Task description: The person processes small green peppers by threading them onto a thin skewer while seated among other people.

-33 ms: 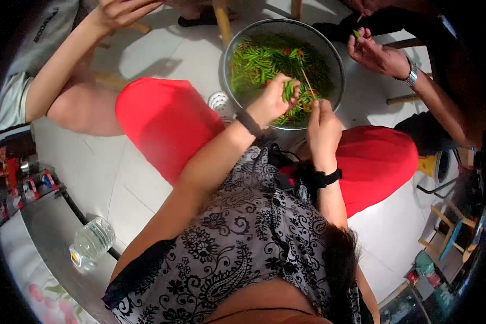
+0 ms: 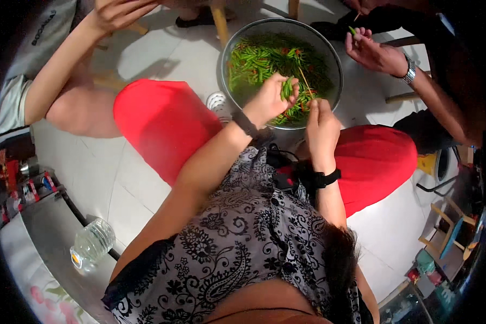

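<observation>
Between my knees stands a round metal basin (image 2: 341, 67) holding many green chili peppers (image 2: 256, 60), with a few red ones among them. Over its near side, my left hand (image 2: 268, 102) is closed around several green chilies (image 2: 287, 88). My right hand (image 2: 323, 129) is at the basin's near right rim, pinching the lower end of a thin wooden stick (image 2: 306, 82). The stick slants up and away over the chilies, its far tip close to the heap. A small gap separates my two hands.
At the right, a co-worker's hand (image 2: 380, 56) with a metal watch holds a green chili (image 2: 353, 31). Another person's hand (image 2: 121, 15) is at the upper left. A clear plastic bottle (image 2: 94, 241) lies on a grey surface at lower left. Small wooden stools (image 2: 443, 229) stand at right.
</observation>
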The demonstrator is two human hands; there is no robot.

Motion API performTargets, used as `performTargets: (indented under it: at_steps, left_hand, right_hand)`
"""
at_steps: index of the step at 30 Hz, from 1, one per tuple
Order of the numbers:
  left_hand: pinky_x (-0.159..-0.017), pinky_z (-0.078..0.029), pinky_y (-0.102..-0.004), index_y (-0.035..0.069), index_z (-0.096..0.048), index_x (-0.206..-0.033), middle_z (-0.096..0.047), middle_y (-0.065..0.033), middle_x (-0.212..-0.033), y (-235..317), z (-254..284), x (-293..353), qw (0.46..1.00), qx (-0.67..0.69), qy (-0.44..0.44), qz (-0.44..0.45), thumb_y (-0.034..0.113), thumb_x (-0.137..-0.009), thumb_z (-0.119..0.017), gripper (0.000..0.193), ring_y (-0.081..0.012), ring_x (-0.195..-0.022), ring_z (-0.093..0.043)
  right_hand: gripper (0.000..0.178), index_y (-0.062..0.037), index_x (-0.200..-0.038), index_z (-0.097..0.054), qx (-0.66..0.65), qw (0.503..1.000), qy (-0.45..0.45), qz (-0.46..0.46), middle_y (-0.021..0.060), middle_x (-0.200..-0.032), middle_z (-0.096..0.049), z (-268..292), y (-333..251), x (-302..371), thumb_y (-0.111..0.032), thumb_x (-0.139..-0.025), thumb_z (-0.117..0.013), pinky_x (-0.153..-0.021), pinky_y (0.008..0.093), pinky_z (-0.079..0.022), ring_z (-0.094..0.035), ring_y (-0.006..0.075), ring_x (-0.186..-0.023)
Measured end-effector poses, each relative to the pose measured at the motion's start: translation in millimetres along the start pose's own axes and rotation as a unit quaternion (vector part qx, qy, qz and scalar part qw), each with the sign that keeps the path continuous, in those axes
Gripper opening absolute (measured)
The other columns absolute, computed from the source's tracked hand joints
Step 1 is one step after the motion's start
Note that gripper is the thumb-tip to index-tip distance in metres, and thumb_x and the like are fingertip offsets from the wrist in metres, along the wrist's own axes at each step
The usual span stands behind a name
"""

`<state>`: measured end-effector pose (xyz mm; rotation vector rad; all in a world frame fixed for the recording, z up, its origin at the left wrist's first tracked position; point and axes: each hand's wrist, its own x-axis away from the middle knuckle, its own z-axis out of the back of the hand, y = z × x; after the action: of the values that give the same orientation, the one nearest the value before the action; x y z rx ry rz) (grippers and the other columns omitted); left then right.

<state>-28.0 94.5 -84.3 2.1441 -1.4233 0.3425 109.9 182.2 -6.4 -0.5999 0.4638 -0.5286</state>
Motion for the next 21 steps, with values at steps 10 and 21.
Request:
performTargets:
  at_steps: [10, 21]
  left_hand:
    - [-0.085, -0.049, -0.0263, -0.002, -0.052, -0.125, -0.065, -0.0120, -0.115, 24.7, -51.5, 58.9, 0.965, -0.217, -0.024, -0.148, 0.010, -0.100, -0.054, 0.028, -0.0155, -0.099, -0.062]
    - [-0.057, -0.041, -0.0192, -0.001, -0.060, -0.113, -0.070, -0.0071, -0.097, 28.5, -57.1, 68.5, 0.890, -0.387, 0.050, -0.237, 0.018, -0.099, -0.060, 0.023, -0.0046, -0.067, -0.051]
  right_hand:
    - [0.020, -0.0053, -0.091, -0.061, -0.062, 0.997, -0.043, -0.029, 0.0183, -0.067, -0.062, 31.4, -21.3, -2.6, -0.020, -0.100, -0.052, -0.055, 0.0450, -0.047, -0.064, 0.0376, -0.061]
    - [0.022, -0.0052, -0.089, -0.062, -0.075, 0.995, -0.058, -0.022, 0.0183, -0.067, -0.063, 32.5, -34.2, 1.8, -0.021, -0.100, -0.052, -0.055, 0.0451, -0.048, -0.065, 0.0372, -0.062]
